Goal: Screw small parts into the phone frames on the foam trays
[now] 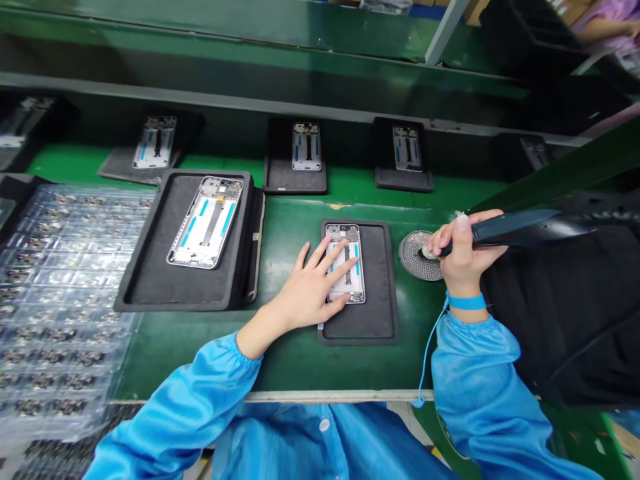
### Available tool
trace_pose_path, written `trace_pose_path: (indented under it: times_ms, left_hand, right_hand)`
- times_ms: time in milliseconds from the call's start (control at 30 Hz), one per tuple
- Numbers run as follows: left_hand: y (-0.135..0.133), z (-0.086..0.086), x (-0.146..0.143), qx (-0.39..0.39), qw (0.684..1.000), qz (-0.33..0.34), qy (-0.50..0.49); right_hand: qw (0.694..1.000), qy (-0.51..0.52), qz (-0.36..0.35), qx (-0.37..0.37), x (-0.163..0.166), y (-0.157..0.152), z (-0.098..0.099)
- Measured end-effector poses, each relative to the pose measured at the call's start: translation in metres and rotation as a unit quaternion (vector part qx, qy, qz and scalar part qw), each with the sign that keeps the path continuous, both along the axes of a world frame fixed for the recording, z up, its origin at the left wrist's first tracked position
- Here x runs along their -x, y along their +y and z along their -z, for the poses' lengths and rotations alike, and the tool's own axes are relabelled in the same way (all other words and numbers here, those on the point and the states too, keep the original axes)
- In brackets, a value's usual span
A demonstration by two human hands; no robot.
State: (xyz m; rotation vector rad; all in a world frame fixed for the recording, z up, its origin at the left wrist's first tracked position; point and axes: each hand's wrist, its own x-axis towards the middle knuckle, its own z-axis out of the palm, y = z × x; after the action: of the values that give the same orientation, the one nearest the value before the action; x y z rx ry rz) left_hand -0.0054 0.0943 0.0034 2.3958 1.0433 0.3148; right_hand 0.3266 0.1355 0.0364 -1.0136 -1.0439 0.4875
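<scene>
My left hand [311, 293] lies with spread fingers over a phone frame [357, 283], which has blue strips and a dark ribbon down its middle. That frame rests in a shallow black foam tray [370, 327]. In my right hand [465, 257] is a black electric screwdriver [515, 227] with a coiled cord, gripped near its front end. The screwdriver's tip end is at a round dish [414, 259] with a dotted, grid-like surface; the fingers partly hide the tip. A blue band with a cord circles my right wrist.
Left of my hand, another phone frame [206, 223] lies on stacked black trays [145, 280]. Clear plastic trays [65, 280] of small parts fill the far left. Along the green line [350, 180] behind, several trays carry phone frames. Part of another person [613, 27] shows at upper right.
</scene>
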Motion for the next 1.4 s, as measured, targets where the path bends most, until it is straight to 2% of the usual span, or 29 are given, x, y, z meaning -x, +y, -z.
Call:
trace_pose_path:
  times_ms: [133, 233, 333, 433, 533, 933, 1400]
  left_hand:
    - [-0.002, -0.002, -0.004, 0.014, 1.000, -0.002, 0.000]
    - [-0.002, -0.004, -0.008, 0.030, 1.000, -0.001, -0.002]
    - [-0.002, -0.007, -0.012, 0.041, 0.999, 0.001, 0.000]
    - [-0.003, -0.009, -0.014, 0.043, 0.999, -0.002, -0.002]
    - [-0.004, -0.009, -0.016, 0.042, 0.999, -0.003, -0.004]
    - [-0.005, -0.003, -0.018, 0.031, 1.000, 0.004, 0.001]
    - [-0.005, 0.002, -0.019, 0.016, 1.000, 0.004, -0.013]
  right_hand:
    - [1.000, -0.008, -0.008, -0.008, 0.009, -0.007, -0.015]
    - [0.999, 0.023, -0.032, -0.029, 0.029, -0.024, -0.033]
    - [0.990, 0.044, -0.131, -0.037, 0.059, -0.045, -0.042]
    - [0.965, 0.052, -0.255, -0.029, 0.087, -0.060, -0.038]
    - [0.951, 0.053, -0.304, -0.012, 0.100, -0.067, -0.029]
    - [0.946, 0.074, -0.314, -0.035, 0.103, -0.067, -0.024]
    - [0.958, 0.056, -0.281, -0.004, 0.098, -0.065, -0.020]
